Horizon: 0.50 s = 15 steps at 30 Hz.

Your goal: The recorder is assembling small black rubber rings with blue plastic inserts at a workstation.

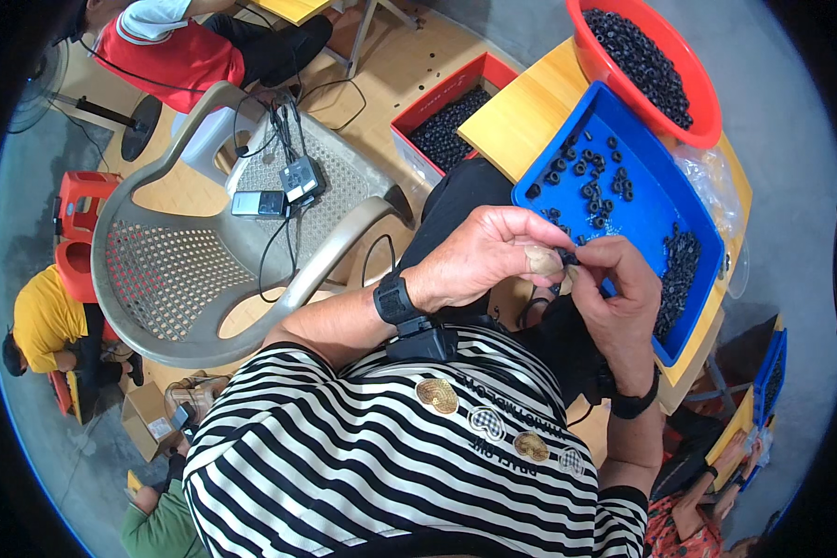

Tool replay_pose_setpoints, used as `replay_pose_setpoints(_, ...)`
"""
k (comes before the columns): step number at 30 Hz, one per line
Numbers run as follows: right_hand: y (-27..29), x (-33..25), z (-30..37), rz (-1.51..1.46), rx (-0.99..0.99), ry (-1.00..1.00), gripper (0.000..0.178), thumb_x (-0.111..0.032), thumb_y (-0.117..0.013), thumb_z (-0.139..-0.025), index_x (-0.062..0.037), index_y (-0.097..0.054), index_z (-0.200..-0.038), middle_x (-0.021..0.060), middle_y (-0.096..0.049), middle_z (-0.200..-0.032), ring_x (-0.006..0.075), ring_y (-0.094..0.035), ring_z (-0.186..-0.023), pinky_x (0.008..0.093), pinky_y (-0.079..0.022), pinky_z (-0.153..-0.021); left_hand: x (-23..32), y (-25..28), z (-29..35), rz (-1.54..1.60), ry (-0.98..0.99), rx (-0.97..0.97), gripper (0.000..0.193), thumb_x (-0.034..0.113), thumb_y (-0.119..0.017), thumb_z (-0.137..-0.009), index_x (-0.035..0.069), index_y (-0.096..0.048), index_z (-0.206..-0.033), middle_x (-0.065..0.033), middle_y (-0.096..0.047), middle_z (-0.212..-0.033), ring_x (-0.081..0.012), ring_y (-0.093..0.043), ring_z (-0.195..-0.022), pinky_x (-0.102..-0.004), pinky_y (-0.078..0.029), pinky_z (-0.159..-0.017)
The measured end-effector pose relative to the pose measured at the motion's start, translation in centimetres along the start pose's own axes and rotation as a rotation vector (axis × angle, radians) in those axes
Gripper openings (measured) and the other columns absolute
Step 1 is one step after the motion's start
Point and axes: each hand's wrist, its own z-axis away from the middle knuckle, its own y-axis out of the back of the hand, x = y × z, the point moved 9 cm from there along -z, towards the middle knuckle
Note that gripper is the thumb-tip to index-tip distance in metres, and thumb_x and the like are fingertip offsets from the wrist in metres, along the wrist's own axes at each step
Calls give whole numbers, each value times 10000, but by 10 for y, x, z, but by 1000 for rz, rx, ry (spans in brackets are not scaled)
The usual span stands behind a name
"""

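Observation:
My left hand [484, 259] and my right hand [620, 299] meet in front of my body, fingertips almost touching. Both are closed in a pinch on a small black part [568, 258] that is mostly covered by the fingers; its exact kind cannot be made out. Pale tape or finger covers wrap some of the fingertips. Just beyond the hands lies a blue tray [644, 139]. Loose black ring-shaped parts [593, 191] are scattered in its far and middle area, and a heap of thin black pieces [676, 279] lies along its right side.
A red basin [707, 116] full of black parts stands on the wooden table [521, 116] behind the tray, near a clear plastic bag [713, 186]. A red box [493, 70] of black parts sits on the floor. At left is a grey plastic chair [172, 270] with cables. Other people work around.

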Motion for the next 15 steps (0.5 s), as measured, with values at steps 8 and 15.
replay_pose_setpoints(8, -13, -11, 8, 86, 102, 165, 365, 24, -747, -635, -45, -583, -953, 90, -581, -879, 185, -564, -661, 254, -452, -533, -13, 3, -8, 296, 47, 13, 112, 10, -570, -874, 10, -589, -985, -88, -633, -889, -141, -631, -765, -238, -529, -671)
replay_pose_setpoints(15, -18, 0, 11, 205, 262, 228, 478, 7, -765, -608, -38, -535, -1025, 119, -533, -933, 229, -541, -786, 287, -457, -603, -16, -6, -14, 407, 78, 33, 104, 62, -582, -886, 45, -566, -987, -87, -624, -902, -187, -649, -829, -258, -545, -675)
